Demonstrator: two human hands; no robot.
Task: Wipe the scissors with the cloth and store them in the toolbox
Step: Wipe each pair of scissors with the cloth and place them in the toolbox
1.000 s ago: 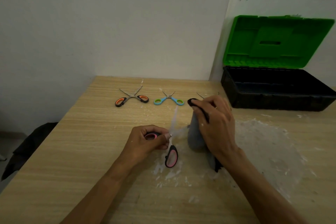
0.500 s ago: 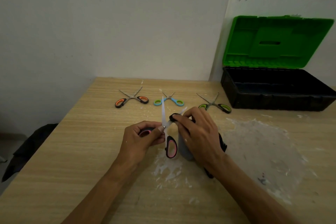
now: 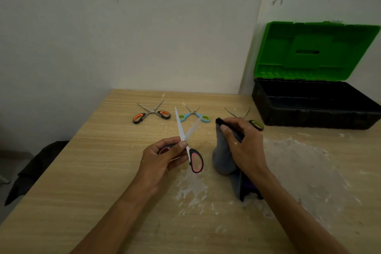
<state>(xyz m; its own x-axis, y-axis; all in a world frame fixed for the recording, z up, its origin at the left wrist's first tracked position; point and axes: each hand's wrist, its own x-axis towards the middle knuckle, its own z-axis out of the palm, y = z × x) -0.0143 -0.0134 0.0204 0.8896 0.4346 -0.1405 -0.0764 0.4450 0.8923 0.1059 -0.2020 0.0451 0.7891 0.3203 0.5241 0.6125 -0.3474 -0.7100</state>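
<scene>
Head view is showing the pink-handled scissors [image 3: 191, 151] over the counter [image 3: 103, 171], blades splayed and pointing away from the person. The left hand [image 3: 162, 156] is gripping one handle while the other loop is hanging free. Just to their right, apart from the blades, the right hand [image 3: 245, 146] is clutching the grey cloth [image 3: 223, 159]. The open toolbox [image 3: 309, 117] is sitting far right, nearer that hand.

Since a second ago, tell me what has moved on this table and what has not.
The right hand, gripping the cloth, slid off a blade of the pink scissors and drew away rightward. The left hand keeps hold of one handle; the blades stand bare and spread. Orange scissors, blue scissors, green scissors and the open toolbox stayed put.
</scene>
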